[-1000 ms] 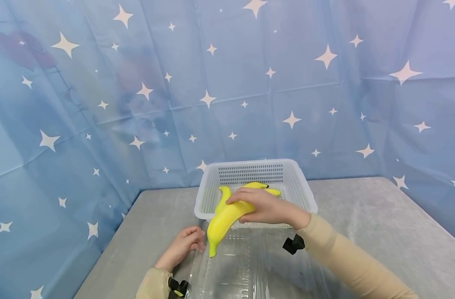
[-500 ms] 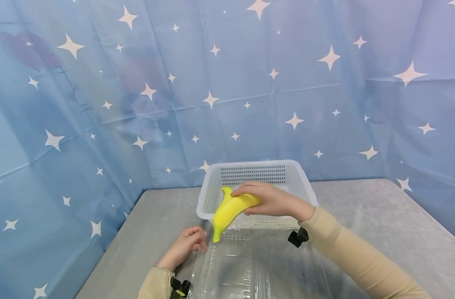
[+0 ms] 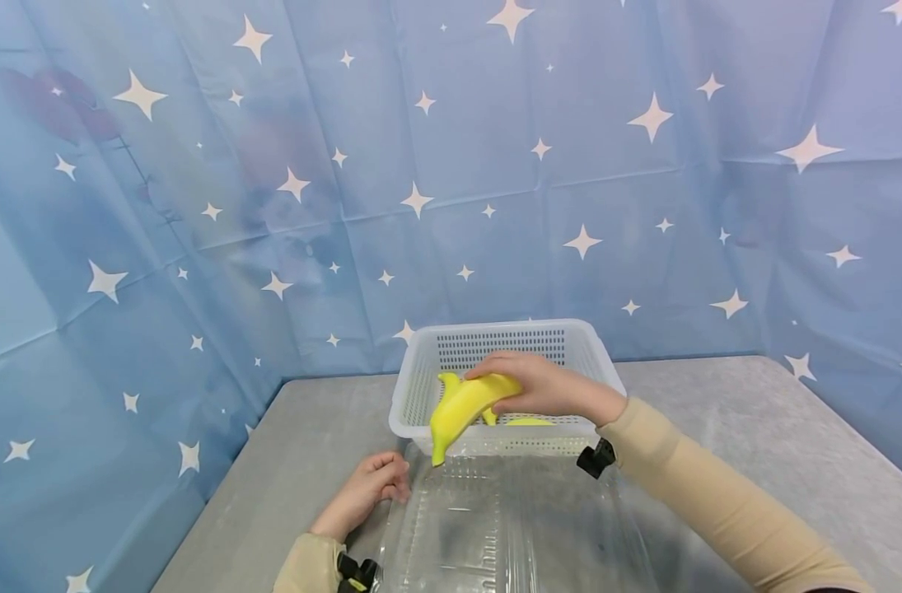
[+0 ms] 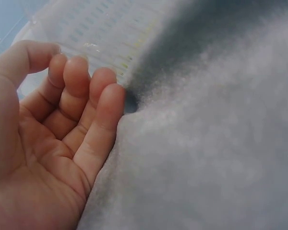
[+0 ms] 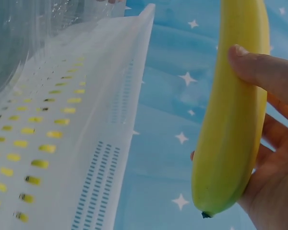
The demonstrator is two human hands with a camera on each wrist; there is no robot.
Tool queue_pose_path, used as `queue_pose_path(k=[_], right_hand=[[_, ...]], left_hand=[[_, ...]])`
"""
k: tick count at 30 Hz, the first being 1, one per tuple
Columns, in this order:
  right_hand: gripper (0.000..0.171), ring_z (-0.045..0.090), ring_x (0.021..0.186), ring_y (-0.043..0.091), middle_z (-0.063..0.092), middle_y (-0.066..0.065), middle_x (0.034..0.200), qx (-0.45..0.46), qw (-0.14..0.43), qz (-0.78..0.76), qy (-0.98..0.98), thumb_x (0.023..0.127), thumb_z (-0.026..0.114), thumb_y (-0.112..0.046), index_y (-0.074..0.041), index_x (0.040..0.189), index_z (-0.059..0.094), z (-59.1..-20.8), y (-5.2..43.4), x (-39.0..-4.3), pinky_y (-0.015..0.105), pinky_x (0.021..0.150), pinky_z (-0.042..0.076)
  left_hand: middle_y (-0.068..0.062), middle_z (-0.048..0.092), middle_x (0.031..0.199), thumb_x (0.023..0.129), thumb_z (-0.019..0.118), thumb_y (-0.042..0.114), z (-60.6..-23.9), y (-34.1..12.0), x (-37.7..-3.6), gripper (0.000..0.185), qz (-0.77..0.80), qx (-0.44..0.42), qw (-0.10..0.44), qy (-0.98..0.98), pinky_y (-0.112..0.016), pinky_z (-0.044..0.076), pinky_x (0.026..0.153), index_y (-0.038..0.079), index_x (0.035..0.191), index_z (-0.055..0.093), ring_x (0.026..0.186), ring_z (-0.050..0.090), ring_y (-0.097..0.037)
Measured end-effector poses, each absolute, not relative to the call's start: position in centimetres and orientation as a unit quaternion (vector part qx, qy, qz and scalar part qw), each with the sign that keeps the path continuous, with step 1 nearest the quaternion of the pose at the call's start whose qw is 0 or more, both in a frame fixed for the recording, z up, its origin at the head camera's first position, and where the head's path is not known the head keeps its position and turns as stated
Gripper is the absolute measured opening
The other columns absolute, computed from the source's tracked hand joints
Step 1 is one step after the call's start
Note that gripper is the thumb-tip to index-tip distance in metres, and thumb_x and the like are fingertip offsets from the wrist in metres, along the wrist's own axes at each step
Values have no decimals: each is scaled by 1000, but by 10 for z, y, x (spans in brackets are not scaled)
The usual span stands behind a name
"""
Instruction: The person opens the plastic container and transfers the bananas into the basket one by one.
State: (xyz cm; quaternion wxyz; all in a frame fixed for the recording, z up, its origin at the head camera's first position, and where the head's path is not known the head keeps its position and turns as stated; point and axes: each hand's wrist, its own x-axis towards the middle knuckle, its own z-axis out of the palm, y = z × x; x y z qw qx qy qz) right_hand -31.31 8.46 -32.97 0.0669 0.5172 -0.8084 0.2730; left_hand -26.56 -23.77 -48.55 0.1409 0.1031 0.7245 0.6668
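From the head view, the right hand (image 3: pixel 547 389) has its grip curled round a banana (image 3: pixel 465 402) lifted above the near rim of the white basket (image 3: pixel 421 387), where more yellow fruit lies, so judging by this the carry over to the clear tray (image 3: pixel 495 527) is begun but not finished; the left hand (image 3: pixel 365 487) rests loosely curled at the tray's edge on the grey bench (image 3: pixel 717 428), blue starred cloth (image 3: pixel 198 206) behind. The left wrist view shows relaxed fingers (image 4: pixel 81 86) holding nothing; the right wrist view shows the thumb (image 5: pixel 259 67) pressed on the banana beside the basket's wall.
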Motion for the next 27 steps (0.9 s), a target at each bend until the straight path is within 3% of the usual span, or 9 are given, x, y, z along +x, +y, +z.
queue_pose_path(k=[27], right_hand=[[51, 57, 106, 18, 61, -2, 121, 473, 59, 247, -844, 80, 79, -10, -18, 128, 62, -331, 102, -335, 41, 88, 48]], left_hand=[[0, 58, 69, 98, 52, 14, -486, -237, -265, 23, 669, 100, 139, 723, -30, 55, 65, 11, 75, 56, 64, 60, -13]])
